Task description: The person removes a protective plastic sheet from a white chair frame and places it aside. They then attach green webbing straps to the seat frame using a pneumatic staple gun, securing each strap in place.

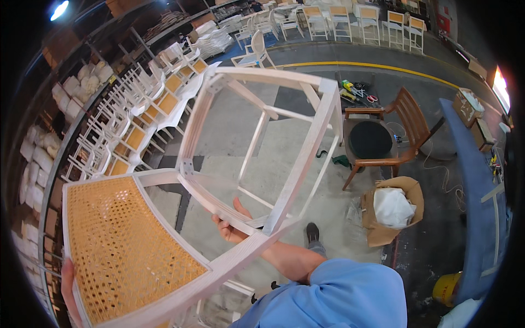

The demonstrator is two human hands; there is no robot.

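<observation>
Workshop floor w/ rows of white chairs [136, 117] at left. Left hand [68, 290] grips outer edge of cane back on white chair frame [180, 218], fingers wrapped behind. Right hand [229, 227] clasps seat rail from below, frame lifted, tipped over. Brown chair [383, 136] + paper bag [391, 210] at right.

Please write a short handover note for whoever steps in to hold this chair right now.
Left hand: grips the outer edge of the cane panel.
Right hand: holds the seat frame rail from below.
White chair: lifted off the floor and tipped, legs pointing away.
Done: chair is up in both hands.
Left: it has not been set down. A brown chair and a paper bag stand on the floor ahead.
</observation>
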